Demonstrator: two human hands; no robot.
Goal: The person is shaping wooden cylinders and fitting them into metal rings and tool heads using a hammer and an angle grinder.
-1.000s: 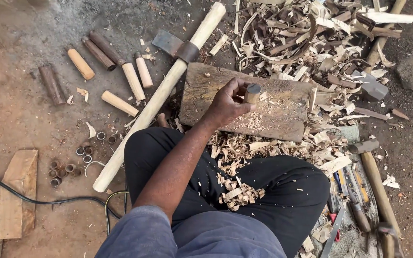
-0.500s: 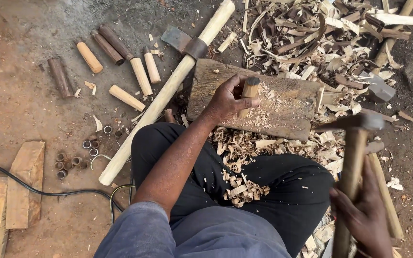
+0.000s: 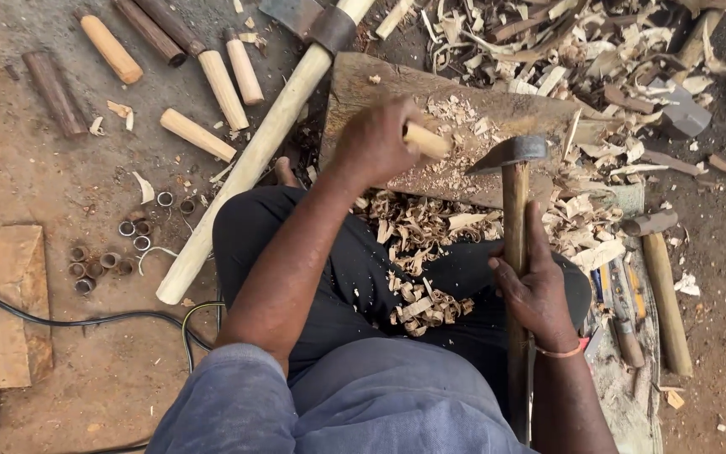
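Peg: short pale wooden peg (image 3: 427, 140), lying tilted on the chopping block, one end sticking out past the fingers toward the adze head.

Left hand: left hand (image 3: 373, 143) is wrapped tight around the peg, pinning it down on the block.

Adze: small adze (image 3: 510, 155) with a dark metal head on a wooden handle; the blade sits just beside the free end of the peg, can't tell if it's actually touching.

Right hand: right hand (image 3: 538, 290) is clenched around the adze handle about halfway down, thumb laid along the wood, thin band on the wrist.

Block: flat weathered wooden block (image 3: 514, 109) right in front of the knees, dusted with fresh chips.

Shavings: pile of curly shavings (image 3: 420, 252) all over the lap and dark trousers, plus a much bigger heap of offcuts (image 3: 581, 42) behind the block.

Long handle: big pale axe handle (image 3: 254, 160) lying diagonally on the dirt to the left, touching the block's corner.

Blanks: a few round wooden blanks (image 3: 197, 134) scattered top left, some pale, some dark.

Rings: cluster of small metal rings (image 3: 107, 256) on the ground by the long handle's lower end.

Cable: black cable (image 3: 86, 319) snaking across bottom left, near some boards (image 3: 10, 303).
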